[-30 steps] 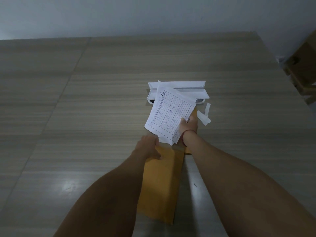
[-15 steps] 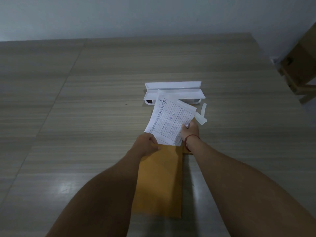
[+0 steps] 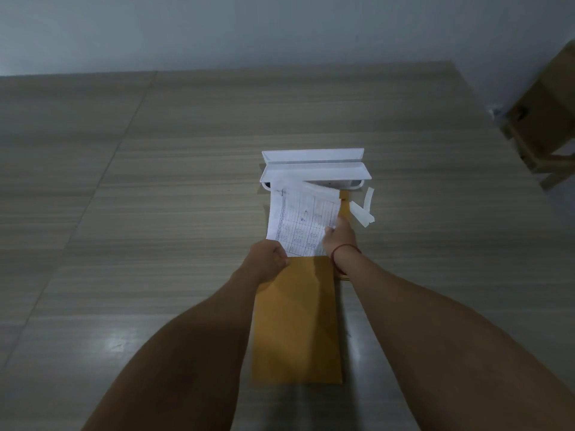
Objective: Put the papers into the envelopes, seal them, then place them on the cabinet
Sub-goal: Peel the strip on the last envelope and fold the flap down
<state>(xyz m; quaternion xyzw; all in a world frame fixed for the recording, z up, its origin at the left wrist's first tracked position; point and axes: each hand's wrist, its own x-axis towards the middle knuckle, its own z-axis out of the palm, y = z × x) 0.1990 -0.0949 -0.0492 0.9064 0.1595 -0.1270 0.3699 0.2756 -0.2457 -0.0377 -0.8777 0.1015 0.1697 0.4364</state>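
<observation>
You won't find a word or number here that can be read. The white sheet of paper with a printed grid table (image 3: 301,222) carries small handwritten entries in its cells and a dark scrawl near its top left corner, but all of it is too small and blurred to make out. The plain brown paper envelope (image 3: 295,321) shows no writing.

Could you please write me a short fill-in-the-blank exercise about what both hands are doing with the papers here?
1. The right hand slides white printed papers into a ____ paper envelope.
2. The left hand pinches the envelope's ____ end.
3. A thin ____ string circles the right wrist.
4. Loose white paper strips lie to the ____ of the papers.

Missing words: brown; open; red; right
</observation>
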